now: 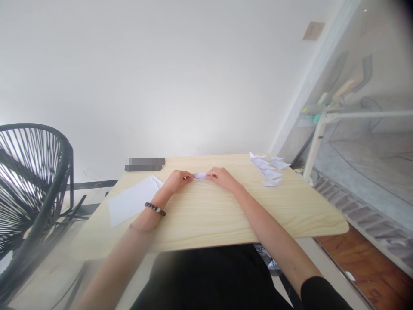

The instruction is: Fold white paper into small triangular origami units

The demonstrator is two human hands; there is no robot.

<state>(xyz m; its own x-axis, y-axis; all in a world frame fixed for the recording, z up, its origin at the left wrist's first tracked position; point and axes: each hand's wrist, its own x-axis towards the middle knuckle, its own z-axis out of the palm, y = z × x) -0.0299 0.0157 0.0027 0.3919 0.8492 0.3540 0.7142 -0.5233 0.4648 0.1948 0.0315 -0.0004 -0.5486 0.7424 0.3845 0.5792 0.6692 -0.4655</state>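
A small piece of folded white paper (200,176) is stretched between my two hands over the middle of the table. My left hand (177,181), with a dark bead bracelet (155,209) on its wrist, pinches the paper's left end. At the right end, my right hand (222,178) grips it between thumb and fingers. Several folded white paper boats (270,174) stand grouped at the table's far right. Beside my left forearm lie flat white paper sheets (130,202), partly covered by that arm.
The light wooden table (206,224) has rounded corners and stands by a white wall. A blurred-out dark patch (145,165) sits at its back left edge. A black woven chair (32,193) is on the left; a white metal frame (318,142) rises on the right.
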